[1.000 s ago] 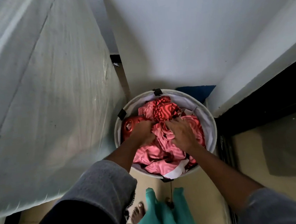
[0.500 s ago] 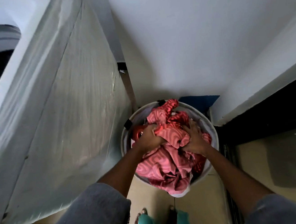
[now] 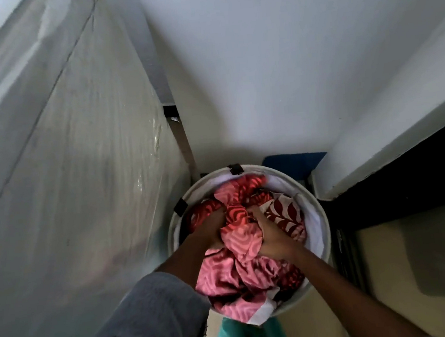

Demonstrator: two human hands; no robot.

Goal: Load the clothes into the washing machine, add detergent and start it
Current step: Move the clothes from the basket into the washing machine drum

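Before, my left hand (image 3: 210, 230) and right hand (image 3: 273, 241) lay on top; now both clench the pink-red patterned cloth (image 3: 240, 238) in the round white basket (image 3: 320, 229), ready for lifting, I think.

Tiled floor (image 3: 321, 330), white laundry basket (image 3: 318, 214) standing on it

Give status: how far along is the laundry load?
Done: nothing visible; the white laundry basket is full of clothes. In hand: left hand and right hand both grip the pink patterned cloth atop the pile. Left: move it into the plastic-covered washing machine beside the basket, load the rest, such as the leaf-print cloth, add detergent, start. No detergent in view.
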